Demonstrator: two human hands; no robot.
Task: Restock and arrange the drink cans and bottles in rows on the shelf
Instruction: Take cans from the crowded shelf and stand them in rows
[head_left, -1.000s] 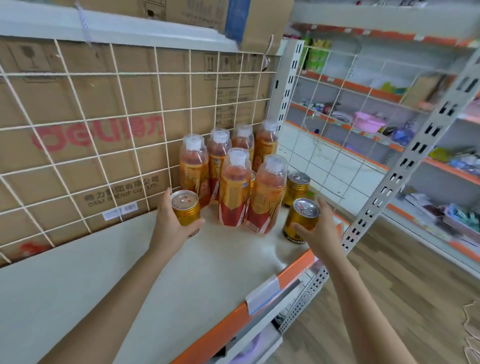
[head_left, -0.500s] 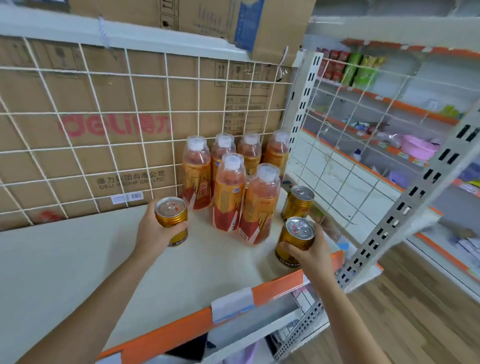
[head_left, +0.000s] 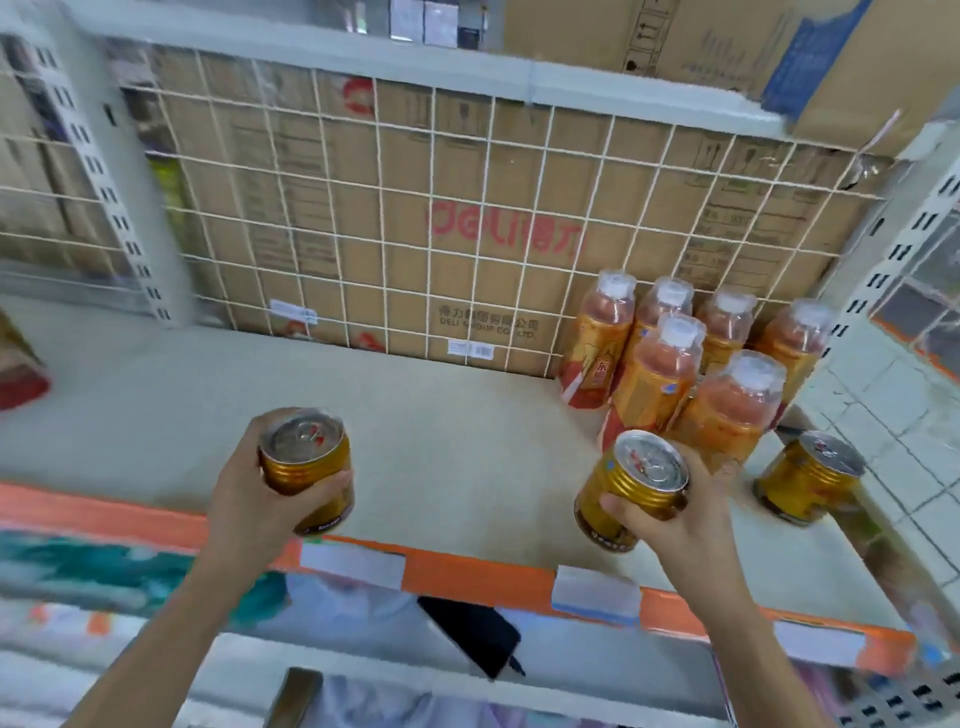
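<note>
The left hand (head_left: 249, 499) grasps a gold can (head_left: 306, 467) at the near edge of the shelf (head_left: 457, 447), left of centre. The right hand (head_left: 680, 519) grasps a 2nd can (head_left: 631, 488), tilted, just in front of 6 orange bottles (head_left: 660, 369). These stand at the far right, 4 of them against the wire grid (head_left: 405, 208). A 3rd can (head_left: 805, 480) stands on the shelf further right.

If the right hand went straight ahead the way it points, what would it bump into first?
Most likely the front bottle of the orange drink group. The right hand holds a gold can just before it, so the can would touch first. Depth is hard to judge.
</note>
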